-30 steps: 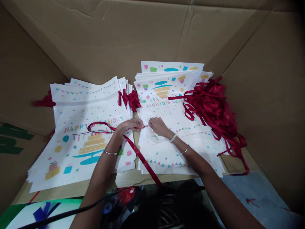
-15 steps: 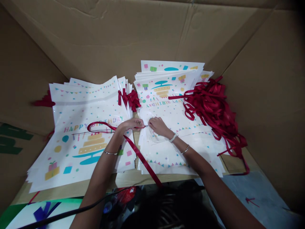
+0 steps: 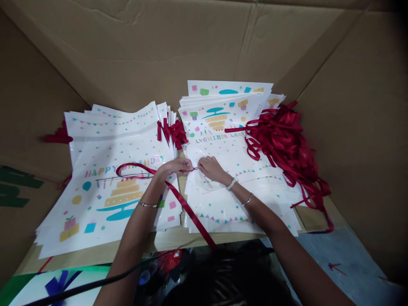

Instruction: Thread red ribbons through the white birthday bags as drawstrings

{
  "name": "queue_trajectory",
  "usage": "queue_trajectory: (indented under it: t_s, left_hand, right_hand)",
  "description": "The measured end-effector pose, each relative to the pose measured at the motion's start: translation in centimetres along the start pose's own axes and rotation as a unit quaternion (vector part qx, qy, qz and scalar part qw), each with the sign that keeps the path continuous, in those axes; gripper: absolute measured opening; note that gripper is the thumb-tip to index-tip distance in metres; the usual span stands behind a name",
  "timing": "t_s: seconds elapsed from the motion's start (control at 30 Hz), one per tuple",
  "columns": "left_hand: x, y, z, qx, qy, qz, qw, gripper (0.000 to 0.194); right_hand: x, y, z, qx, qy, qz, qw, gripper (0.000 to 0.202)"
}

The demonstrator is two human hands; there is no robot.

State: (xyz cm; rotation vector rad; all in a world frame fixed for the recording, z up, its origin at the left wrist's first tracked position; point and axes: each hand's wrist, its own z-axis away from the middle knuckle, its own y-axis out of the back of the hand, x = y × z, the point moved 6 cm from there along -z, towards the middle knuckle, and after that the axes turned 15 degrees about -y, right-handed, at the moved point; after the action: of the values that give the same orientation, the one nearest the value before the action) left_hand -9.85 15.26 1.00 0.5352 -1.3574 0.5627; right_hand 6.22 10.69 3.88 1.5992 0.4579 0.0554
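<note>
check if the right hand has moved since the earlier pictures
No: against the table, the right hand shows no clear shift either way; its fingers stay at the same spot on the right stack.

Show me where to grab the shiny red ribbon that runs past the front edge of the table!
I'd pinch the red ribbon midway along its nearly straight stretch between the left arm and the table's front edge, coming from the right. Nothing covers it there, its flat face shows, and that arm takes up the other side.
</note>
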Motion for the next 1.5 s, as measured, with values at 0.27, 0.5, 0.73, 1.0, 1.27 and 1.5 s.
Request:
queue_trajectory:
  t_s: [0.27,0.5,0.73,1.0,1.27,1.5]
  left_hand:
    - [0.4,0.0,-0.1,0.007,-0.009,-0.021,1.000,0.038]
    - [1.2,-0.6,0.1,-0.014,0.013,-0.059,0.998,0.043]
    - [0.9,-0.1,0.4,-0.015,0.021,-0.053,0.998,0.038]
    - [2.1,-0.4,0.4,0.009,-0.019,-0.034,0.999,0.035]
    - [1.4,-0.2,0.1,0.005,-0.018,-0.017,1.000,0.037]
    - [1.0,-0.1,0.0,-0.002,-0.012,-0.019,1.000,0.037]
  right_hand:
    - [-0.1,0.2,0.0,-0.002,-0.001,-0.002,1.000,0.031]
    - [0.0,0.2,0.0,-0.010,-0.010,-0.018,1.000,0.024]
    - [-0.1,0.7,0.1,-0.015,-0.014,-0.033,0.999,0.021]
    - [-0.1,0.7,0.1,-0.016,-0.013,-0.039,0.999,0.020]
    - [-0.2,0.7,0.1,-0.019,-0.012,-0.035,0.999,0.022]
    - [-0.2,0.7,0.1,-0.019,-0.010,-0.036,0.999,0.022]
